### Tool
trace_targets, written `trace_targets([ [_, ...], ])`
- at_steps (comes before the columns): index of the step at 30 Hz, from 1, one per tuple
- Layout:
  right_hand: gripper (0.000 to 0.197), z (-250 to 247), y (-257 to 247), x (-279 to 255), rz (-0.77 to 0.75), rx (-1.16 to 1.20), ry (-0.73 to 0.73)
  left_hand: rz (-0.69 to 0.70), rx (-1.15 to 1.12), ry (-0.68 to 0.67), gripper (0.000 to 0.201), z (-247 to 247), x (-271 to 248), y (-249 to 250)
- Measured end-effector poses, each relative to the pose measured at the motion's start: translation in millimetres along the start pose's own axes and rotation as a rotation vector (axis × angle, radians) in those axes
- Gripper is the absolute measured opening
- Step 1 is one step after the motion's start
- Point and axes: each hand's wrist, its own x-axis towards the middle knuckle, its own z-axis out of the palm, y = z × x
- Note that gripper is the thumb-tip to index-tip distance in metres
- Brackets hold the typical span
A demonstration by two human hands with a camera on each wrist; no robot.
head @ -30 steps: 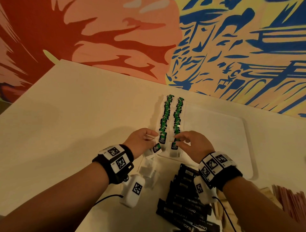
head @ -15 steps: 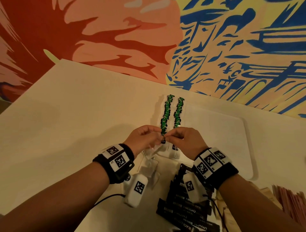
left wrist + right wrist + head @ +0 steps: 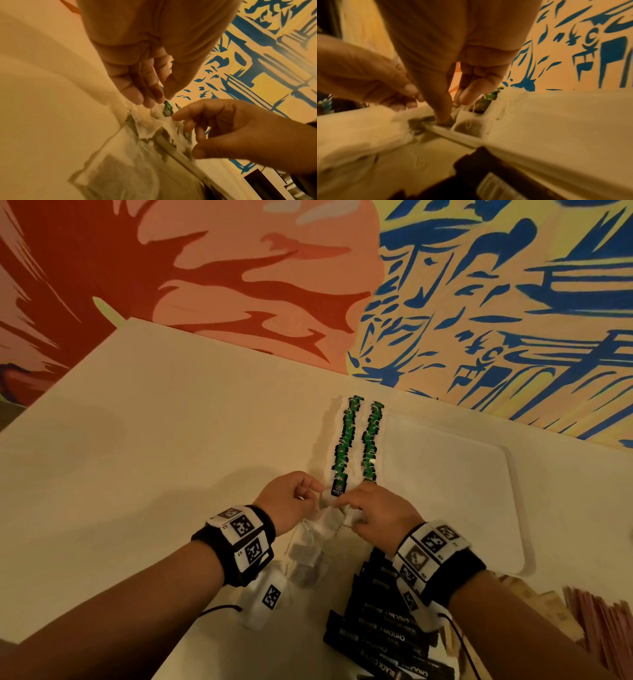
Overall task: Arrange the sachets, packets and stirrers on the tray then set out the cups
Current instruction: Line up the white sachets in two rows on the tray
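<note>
Two rows of tea bags with green tags [image 3: 356, 440] lie along the left side of the white tray [image 3: 452, 484]. At the near end of the left row, both hands meet on one tea bag [image 3: 337, 491] whose dark tag faces up. My left hand [image 3: 317, 495] pinches its white paper [image 3: 154, 121] from the left. From the right, my right hand [image 3: 349, 502] holds it, thumb [image 3: 443, 117] pressed down by the tray's rim and fingers [image 3: 467, 97] on its string. Loose tea bags [image 3: 308, 559] lie on the table under my left wrist.
A pile of black sachets [image 3: 387, 631] lies on the table in front of the tray, under my right wrist. Wooden stirrers and pink packets [image 3: 596, 614] sit at the lower right. The painted wall runs just behind the tray. Bare table [image 3: 154, 457] spreads to the left.
One second ago my hands were apart, each at a row's near end. They have come together on one tea bag at the left row's end, and its tag now lies face up.
</note>
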Motion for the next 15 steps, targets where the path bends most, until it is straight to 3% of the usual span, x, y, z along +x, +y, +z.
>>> trace_targets([
  [6,0.063,13,-15,8,-0.066,-0.138,-0.053,-0.076,0.033,-0.085,0.024,0,-3,-6],
  [15,0.027,6,-13,10,-0.097,-0.092,0.141,-0.095,0.065,-0.149,0.042,2,-6,-7],
])
